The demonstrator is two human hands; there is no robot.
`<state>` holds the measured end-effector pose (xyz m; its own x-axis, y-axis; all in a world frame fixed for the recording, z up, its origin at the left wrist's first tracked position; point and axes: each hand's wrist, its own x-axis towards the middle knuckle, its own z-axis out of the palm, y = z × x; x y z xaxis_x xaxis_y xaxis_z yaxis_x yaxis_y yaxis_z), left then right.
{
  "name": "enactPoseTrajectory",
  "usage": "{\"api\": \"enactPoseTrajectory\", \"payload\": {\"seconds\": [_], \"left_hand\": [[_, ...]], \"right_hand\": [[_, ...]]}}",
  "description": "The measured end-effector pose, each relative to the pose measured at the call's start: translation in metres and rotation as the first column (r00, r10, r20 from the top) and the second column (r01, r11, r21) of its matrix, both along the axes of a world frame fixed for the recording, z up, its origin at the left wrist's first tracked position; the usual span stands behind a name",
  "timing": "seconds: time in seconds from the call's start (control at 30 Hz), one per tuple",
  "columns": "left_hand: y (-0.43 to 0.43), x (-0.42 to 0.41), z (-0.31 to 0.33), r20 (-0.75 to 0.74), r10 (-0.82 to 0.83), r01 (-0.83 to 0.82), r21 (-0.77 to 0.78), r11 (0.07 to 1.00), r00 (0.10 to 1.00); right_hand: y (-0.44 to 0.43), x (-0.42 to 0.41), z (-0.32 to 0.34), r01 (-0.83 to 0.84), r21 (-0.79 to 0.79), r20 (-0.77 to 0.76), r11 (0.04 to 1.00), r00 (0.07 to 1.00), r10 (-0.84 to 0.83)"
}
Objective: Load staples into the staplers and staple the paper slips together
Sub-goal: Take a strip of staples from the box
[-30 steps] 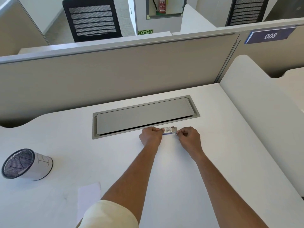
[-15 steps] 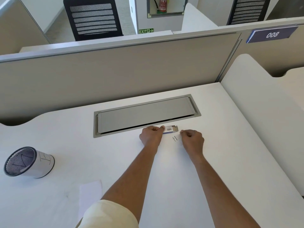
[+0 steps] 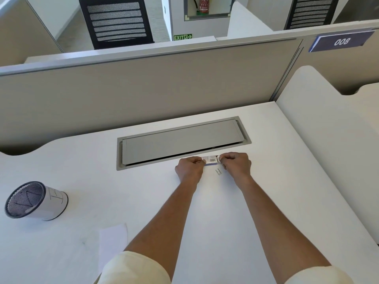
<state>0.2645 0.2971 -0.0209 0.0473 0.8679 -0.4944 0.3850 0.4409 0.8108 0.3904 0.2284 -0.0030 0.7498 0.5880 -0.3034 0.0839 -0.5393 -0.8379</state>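
Observation:
A small staple box [image 3: 211, 160] with a barcode label lies on the white desk just in front of the grey cable hatch. My left hand [image 3: 189, 168] pinches its left end and my right hand [image 3: 235, 163] pinches its right end. A short strip of staples [image 3: 218, 171] lies loose on the desk just below the box, between my hands. A white paper slip [image 3: 111, 242] lies near the front left, partly under my left sleeve. No stapler is in view.
A mesh pen cup [image 3: 34, 200] lies on its side at the left. The grey cable hatch [image 3: 182, 140] is set flush in the desk. A beige partition [image 3: 143, 87] stands behind and a white side panel [image 3: 328, 128] at the right.
My right hand set a strip of staples on the desk below the box, then came back up to the box's right end. My left hand stayed on the box.

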Motion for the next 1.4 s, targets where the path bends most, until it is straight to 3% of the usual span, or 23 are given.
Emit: {"api": "enactPoseTrajectory", "payload": {"seconds": [0.57,0.93,1.17,1.27,1.4], "left_hand": [[0.000,-0.002,-0.001,0.000,-0.027,0.027,0.030,0.999,1.000],[-0.004,-0.001,0.004,-0.210,-0.247,0.280,0.149,0.948,0.946],[-0.003,-0.003,0.000,-0.145,-0.223,0.245,0.159,0.956,0.964],[-0.004,-0.007,-0.001,-0.108,-0.207,0.223,0.168,0.960,0.972],[-0.010,-0.014,0.000,-0.046,-0.168,0.173,0.136,0.975,0.985]], "right_hand": [[0.008,-0.008,-0.011,0.083,0.000,-0.015,0.997,0.996,-0.083],[0.009,-0.004,-0.017,0.042,-0.024,-0.040,0.999,0.998,-0.043],[0.003,0.002,-0.015,0.015,0.046,-0.106,0.999,0.994,-0.011],[-0.005,-0.001,-0.013,0.010,0.048,-0.057,0.999,0.998,-0.008],[-0.021,-0.013,-0.013,-0.137,-0.053,0.195,0.989,0.970,0.145]]}}
